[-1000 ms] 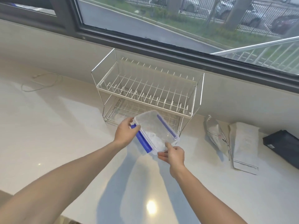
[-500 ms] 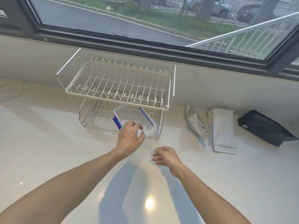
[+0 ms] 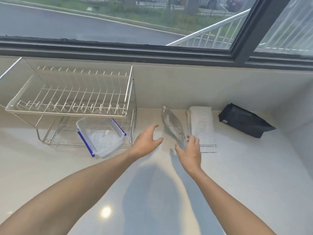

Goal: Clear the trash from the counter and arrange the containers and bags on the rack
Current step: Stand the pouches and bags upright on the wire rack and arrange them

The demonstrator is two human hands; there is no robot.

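One container (image 3: 101, 136) now sits on the lower tier of the wire rack (image 3: 71, 99), its near corner jutting out past the front edge; a moment ago we were holding it in both hands, and half a second back the left alone was pushing it in. That step looks done. Our left hand (image 3: 146, 141) has come away released, fingers spread above the worktop (image 3: 237, 175), and our right hand (image 3: 189, 150) is open too, fingertips reaching the near end of the silver bag (image 3: 171, 123) without yet closing on it. Just beside that lie the white bag (image 3: 201, 126) and, further right, the black bag (image 3: 243, 122), all waiting. We judge the silver one comes next.
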